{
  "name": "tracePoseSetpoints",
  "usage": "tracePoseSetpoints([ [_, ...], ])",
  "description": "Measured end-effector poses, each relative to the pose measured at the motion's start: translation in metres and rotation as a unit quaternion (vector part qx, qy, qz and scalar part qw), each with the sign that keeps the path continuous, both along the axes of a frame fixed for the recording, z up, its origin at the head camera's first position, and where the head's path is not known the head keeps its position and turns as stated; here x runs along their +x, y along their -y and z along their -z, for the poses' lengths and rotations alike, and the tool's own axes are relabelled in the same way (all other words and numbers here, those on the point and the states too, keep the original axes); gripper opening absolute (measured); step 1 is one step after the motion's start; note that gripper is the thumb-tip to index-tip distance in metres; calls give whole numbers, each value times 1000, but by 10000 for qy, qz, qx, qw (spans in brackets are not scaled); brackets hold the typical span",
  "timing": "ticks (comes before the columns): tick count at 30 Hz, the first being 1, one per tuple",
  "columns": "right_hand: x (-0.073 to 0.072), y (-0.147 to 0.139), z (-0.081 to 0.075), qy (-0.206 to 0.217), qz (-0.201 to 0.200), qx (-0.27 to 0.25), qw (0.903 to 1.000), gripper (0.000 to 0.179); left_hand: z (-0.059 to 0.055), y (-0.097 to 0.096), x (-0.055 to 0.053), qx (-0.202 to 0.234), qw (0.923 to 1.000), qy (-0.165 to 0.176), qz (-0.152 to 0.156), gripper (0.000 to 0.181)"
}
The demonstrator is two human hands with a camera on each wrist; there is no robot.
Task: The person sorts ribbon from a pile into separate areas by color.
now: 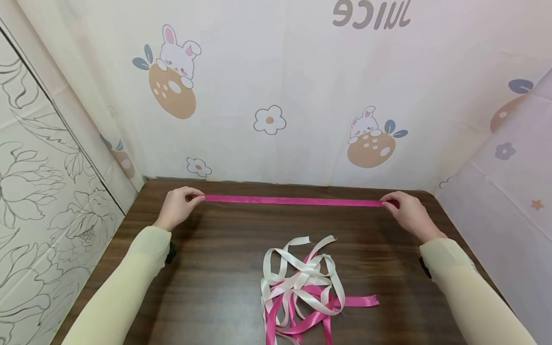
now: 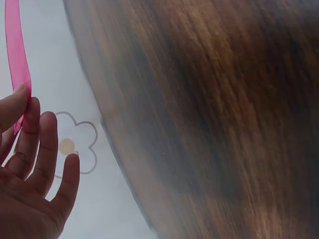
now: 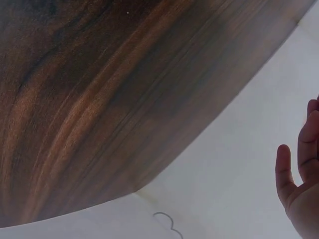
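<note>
Stretching one pink ribbon [image 1: 280,200] into a straight line seems to be the step in hand: it runs from left to right along the far part of the table [image 1: 215,273], with hardly any sag. The left hand [image 1: 174,208] pinches its left end, the right hand [image 1: 409,214] pinches its right end, and the two hands are wide apart. As I judge, the next move calls for an even pull from both sides and a firm pinch, because such smooth material can slip or twist. Nearer, somewhat right of the middle, lies a loose heap [image 1: 308,269] of white and pink ribbons crossing one another. Beyond the far edge hangs a pale cloth [image 1: 302,72] with printed rabbits. The left wrist view shows what the head view does not: a short tip of the ribbon goes past the thumb [image 2: 14,105], and the little finger is spread away from the pinch. The right wrist view has only part of the right hand and no ribbon, so that grip is told from the head view alone. Whether the ribbon touches the table, I cannot tell.
</note>
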State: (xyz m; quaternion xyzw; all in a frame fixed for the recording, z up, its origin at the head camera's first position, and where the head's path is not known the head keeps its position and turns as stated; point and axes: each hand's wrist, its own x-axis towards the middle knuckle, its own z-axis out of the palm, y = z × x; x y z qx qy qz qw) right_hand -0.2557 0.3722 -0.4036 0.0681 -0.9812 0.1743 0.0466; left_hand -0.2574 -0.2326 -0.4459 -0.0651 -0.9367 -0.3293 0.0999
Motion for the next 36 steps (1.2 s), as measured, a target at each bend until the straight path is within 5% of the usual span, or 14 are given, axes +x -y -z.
tracePoseSetpoints([
  [36, -47, -3, 36, 529, 763, 65, 9957, 27, 20, -19, -47, -545, 9931, 639, -824, 21],
])
